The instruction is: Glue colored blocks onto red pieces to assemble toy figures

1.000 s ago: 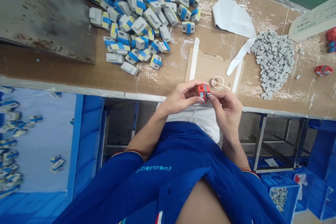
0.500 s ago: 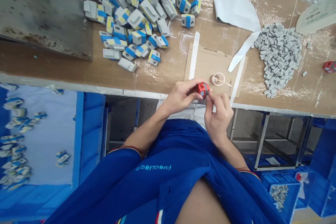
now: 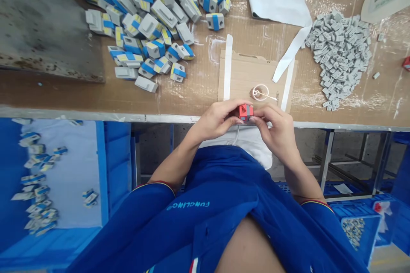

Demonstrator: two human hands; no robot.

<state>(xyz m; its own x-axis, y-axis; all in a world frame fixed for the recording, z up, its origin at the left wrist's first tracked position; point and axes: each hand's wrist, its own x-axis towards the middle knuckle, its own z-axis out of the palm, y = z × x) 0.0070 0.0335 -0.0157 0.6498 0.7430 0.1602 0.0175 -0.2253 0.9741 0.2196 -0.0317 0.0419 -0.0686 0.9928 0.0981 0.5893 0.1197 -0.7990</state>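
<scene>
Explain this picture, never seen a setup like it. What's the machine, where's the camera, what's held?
There's no robot here: the work is done by a person's two bare hands. The camera sits on that person's head, looking forward and down, so the view is roughly their own.

The left hand holds a small red part with a grey band. The right hand has its fingertips at that part's side; whether they pinch a separate piece is too small to tell.

On the workbench lie a heap of grey, blue and yellow parts, a white cloth, a taped-down cardboard sheet and a pile of small grey pieces.
</scene>
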